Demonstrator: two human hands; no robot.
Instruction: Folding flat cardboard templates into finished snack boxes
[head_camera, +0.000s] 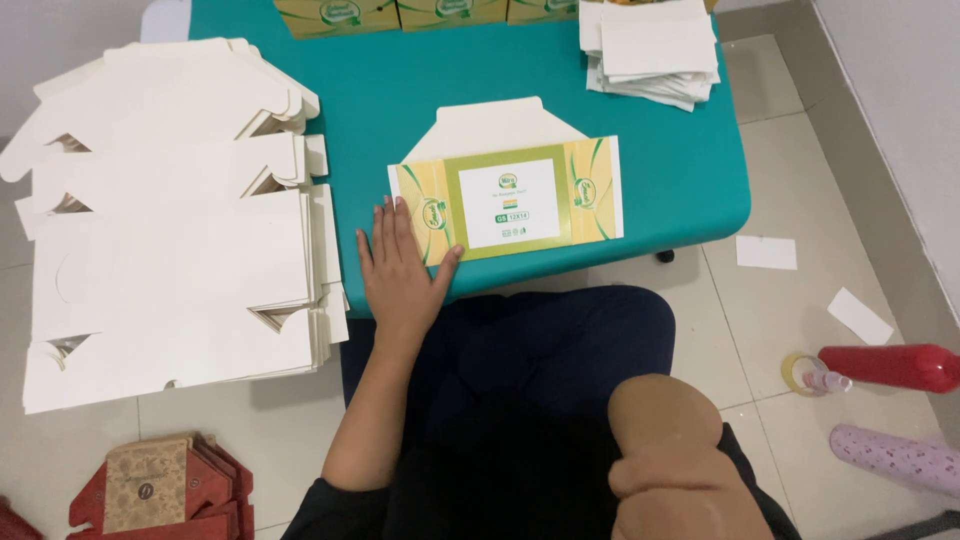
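- Table (690, 170): teal; carton (505, 190) lies flat near front edge
- Blank stack (170, 220): white, left of table
- Left hand (400, 270): open flat, fingers on carton's left end, gripping nothing
- Right hand: out of view, state cannot be told

Left of the teal table (660, 180), a big stack of white flat cartons (170, 220) lies spread out. On the table's far right corner sits a smaller pile of white sheets (652, 48); along its far edge, yellow boxes (400, 12). Below the table's left side, brown and red cartons (165, 490) lie on the floor. Right of the table: paper scraps (766, 252), a tape roll (800, 372), a red bottle (885, 366), and a lilac bottle (895, 458).
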